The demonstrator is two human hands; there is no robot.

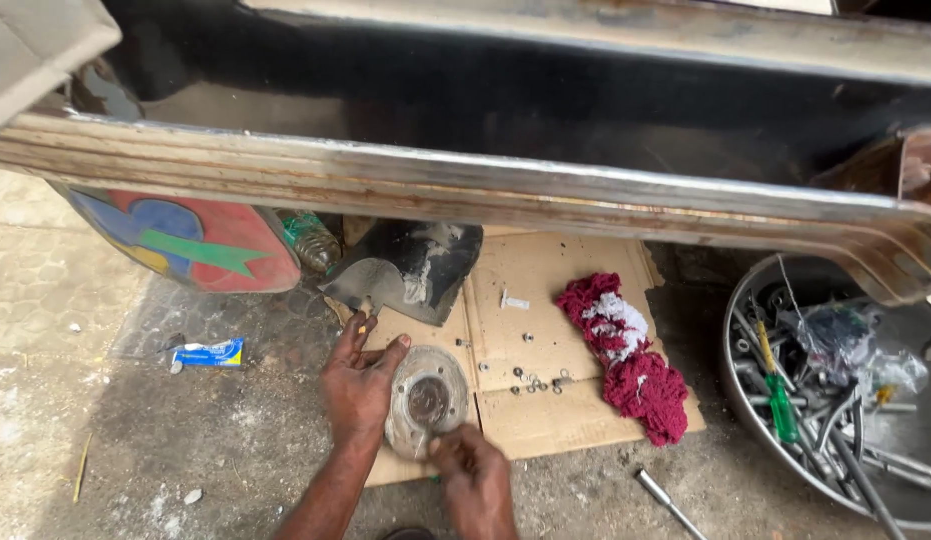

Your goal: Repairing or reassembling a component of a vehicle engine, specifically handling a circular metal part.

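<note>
Grey metal, round and flanged, the hub disc [426, 400] lies on a sheet of brown cardboard [575, 290] spread over the concrete ground, just below frame centre. Left hand [357, 385] sits at the disc's 9 o'clock, fingers spread apart, with the thumb touching the rim and the palm flat on the cardboard edge. Right hand [472, 470] sits at the disc's 5 o'clock, fingers curled together against the lower rim; whether it grips a small tool cannot be told. Loose nuts and washers [537, 380] lie at the disc's 3 o'clock, well apart from both hands. Red and white rag [630, 360] rests further toward 3 o'clock. Black mud flap [410, 268] lies at the disc's 12 o'clock, under a rusty vehicle sill [465, 190].
</note>
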